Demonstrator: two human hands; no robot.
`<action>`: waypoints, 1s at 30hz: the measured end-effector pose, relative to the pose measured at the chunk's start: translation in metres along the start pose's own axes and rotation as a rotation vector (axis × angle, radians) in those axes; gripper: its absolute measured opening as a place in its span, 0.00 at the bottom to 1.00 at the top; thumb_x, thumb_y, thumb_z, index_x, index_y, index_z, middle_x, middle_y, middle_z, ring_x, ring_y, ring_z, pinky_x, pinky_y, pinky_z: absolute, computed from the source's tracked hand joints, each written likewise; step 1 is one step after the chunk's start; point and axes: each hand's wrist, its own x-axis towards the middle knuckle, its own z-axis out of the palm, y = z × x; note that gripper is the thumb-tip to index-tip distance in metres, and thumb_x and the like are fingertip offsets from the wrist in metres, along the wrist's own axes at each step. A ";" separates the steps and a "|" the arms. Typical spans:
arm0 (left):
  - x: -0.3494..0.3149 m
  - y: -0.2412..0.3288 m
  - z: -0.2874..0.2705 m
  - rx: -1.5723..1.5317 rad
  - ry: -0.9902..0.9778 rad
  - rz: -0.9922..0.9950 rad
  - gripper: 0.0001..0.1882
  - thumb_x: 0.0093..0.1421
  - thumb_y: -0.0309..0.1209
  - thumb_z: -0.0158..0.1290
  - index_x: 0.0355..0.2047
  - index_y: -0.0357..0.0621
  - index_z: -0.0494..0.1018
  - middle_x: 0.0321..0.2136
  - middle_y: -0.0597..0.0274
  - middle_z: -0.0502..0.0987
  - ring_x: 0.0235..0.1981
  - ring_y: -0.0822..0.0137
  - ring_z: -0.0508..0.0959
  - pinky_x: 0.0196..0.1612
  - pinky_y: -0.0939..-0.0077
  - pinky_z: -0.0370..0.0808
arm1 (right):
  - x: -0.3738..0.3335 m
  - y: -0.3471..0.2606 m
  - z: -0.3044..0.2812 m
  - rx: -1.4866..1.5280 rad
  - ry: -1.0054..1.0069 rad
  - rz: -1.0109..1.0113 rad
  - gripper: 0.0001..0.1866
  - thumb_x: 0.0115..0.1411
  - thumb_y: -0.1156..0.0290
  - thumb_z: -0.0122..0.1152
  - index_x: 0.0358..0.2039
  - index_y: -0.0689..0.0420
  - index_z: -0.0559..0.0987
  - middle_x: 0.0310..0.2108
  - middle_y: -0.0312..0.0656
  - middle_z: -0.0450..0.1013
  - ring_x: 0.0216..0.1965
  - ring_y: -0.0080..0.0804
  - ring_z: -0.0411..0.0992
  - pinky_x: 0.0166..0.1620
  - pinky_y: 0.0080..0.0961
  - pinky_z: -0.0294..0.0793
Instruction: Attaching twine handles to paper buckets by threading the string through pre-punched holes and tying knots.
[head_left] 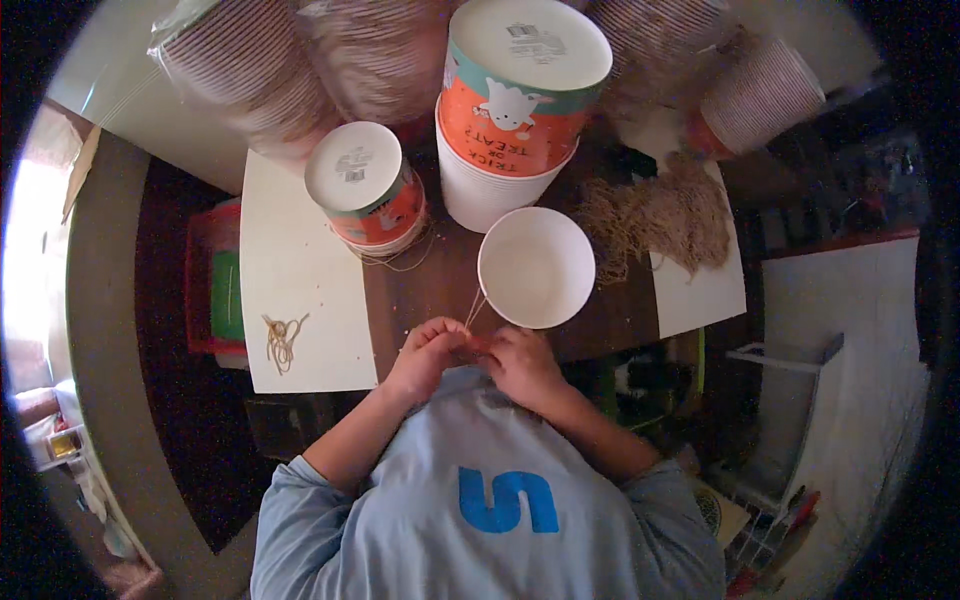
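A white round paper bucket (537, 268) lies in front of me with its open mouth facing up toward me. From its left rim a thin tan cord (475, 306) runs down, pulled straight, to my fingers. My left hand (420, 360) pinches the cord's near end close to my body. Fingertips of my right hand (525, 368) meet it there, also closed on the cord. The very end of the cord is hidden between the fingers. Neither hand touches the bucket's wall.
Upside-down orange and green buckets stand in a tall stack (515, 120) and a shorter stack (366, 188), with cord at its foot. Tangled tan cords (690, 215) lie at the right, a few loose cords (283, 340) at the left. Plastic-wrapped bucket stacks (240, 70) line the back.
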 end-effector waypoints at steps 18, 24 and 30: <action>0.001 0.009 0.012 1.241 -0.015 0.493 0.24 0.47 0.21 0.51 0.48 0.42 0.63 0.29 0.53 0.73 0.28 0.60 0.76 0.30 0.71 0.73 | 0.000 -0.011 -0.002 0.589 0.161 0.240 0.06 0.48 0.73 0.60 0.27 0.61 0.74 0.26 0.47 0.73 0.28 0.40 0.73 0.33 0.31 0.71; 0.021 0.003 -0.001 1.483 -0.060 0.750 0.25 0.44 0.25 0.55 0.46 0.44 0.65 0.27 0.53 0.72 0.28 0.51 0.74 0.30 0.61 0.73 | 0.004 -0.014 -0.010 0.581 0.142 0.241 0.05 0.48 0.74 0.58 0.26 0.61 0.74 0.27 0.47 0.73 0.29 0.43 0.72 0.34 0.33 0.71; 0.029 -0.008 -0.009 1.440 0.055 0.912 0.10 0.46 0.25 0.55 0.32 0.41 0.73 0.26 0.53 0.73 0.25 0.54 0.75 0.27 0.67 0.73 | 0.003 -0.007 0.001 0.145 0.335 0.047 0.04 0.50 0.76 0.56 0.28 0.59 0.71 0.23 0.44 0.69 0.25 0.43 0.70 0.27 0.35 0.70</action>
